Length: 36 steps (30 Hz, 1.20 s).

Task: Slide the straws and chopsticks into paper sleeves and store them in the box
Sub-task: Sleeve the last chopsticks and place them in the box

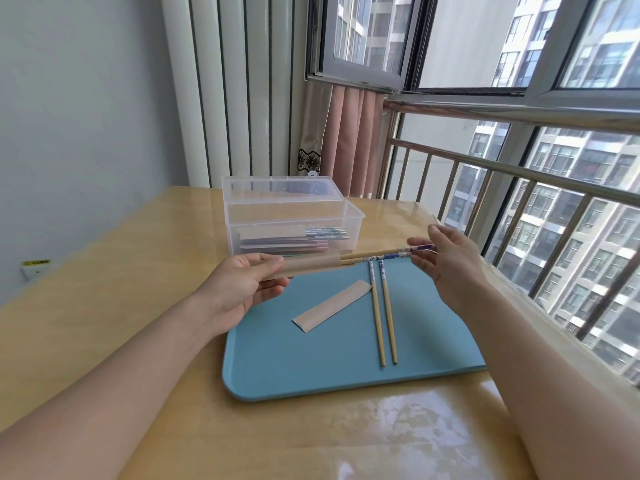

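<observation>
My left hand [242, 285] grips a brown paper sleeve [311, 266] held level above the blue tray [311, 372]. A pair of chopsticks [384, 255] with blue-patterned tops sticks partway out of the sleeve's right end. My right hand [450, 261] pinches those patterned tops. On the tray lie a second pair of chopsticks [382, 313] and an empty paper sleeve [330, 306] to their left. The clear plastic box [291, 226] stands open behind the tray and holds several sleeved straws and chopsticks.
The tray and box sit on a glossy wooden table [138, 258]. A metal railing [519, 174] and windows run along the right side. A grey wall is at the left, and curtains [349, 140] hang behind the box.
</observation>
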Available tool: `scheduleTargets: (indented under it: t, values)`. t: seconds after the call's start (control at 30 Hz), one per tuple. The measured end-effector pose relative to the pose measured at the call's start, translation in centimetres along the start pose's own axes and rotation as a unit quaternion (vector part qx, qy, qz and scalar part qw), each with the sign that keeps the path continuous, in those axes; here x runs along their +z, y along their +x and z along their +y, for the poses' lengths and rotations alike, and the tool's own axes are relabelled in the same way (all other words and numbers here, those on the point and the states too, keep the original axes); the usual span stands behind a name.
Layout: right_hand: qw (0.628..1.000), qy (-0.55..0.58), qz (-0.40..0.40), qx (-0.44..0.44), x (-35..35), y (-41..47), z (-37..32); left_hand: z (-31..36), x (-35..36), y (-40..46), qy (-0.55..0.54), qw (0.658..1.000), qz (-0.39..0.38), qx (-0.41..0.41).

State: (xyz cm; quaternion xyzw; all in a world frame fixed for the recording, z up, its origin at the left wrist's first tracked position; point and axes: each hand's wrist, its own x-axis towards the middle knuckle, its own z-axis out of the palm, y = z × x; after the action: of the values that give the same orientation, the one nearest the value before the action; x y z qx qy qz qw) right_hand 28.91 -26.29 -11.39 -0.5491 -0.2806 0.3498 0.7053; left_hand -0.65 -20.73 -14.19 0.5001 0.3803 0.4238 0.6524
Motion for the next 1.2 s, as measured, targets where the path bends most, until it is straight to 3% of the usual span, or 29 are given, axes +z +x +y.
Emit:
scheduleTargets:
  t: [0.3, 0.6, 0.87, 1.03, 1.1, 1.2]
  values:
    - [0.979, -0.173, -0.108, -0.015, 1.1, -1.2, 1.1, -0.1, -0.3, 0.4, -0.01, 1.0, -0.006, 0.012]
    - [0.945, -0.266, -0.18, -0.056, 1.5, -1.9, 1.4, -0.3, -0.4, 0.5, -0.013, 1.0, -0.016, 0.013]
    - [0.926, -0.31, -0.203, -0.08, 1.7, -2.1, 1.4, -0.1, -0.3, 0.2, -0.027, 1.0, -0.004, 0.011]
    - [0.89, -0.381, -0.207, -0.141, 1.4, -1.8, 1.4, 0.0, -0.6, 0.3, -0.033, 0.999, -0.003, 0.006]
    - [0.9, -0.354, -0.215, -0.138, 1.4, -1.8, 1.5, 0.0, -0.6, 0.4, -0.038, 0.999, -0.007, 0.003]
    - [0.954, -0.199, -0.211, -0.079, 1.6, -1.9, 1.6, 0.2, -0.5, 0.4, -0.059, 0.998, -0.01, 0.005]
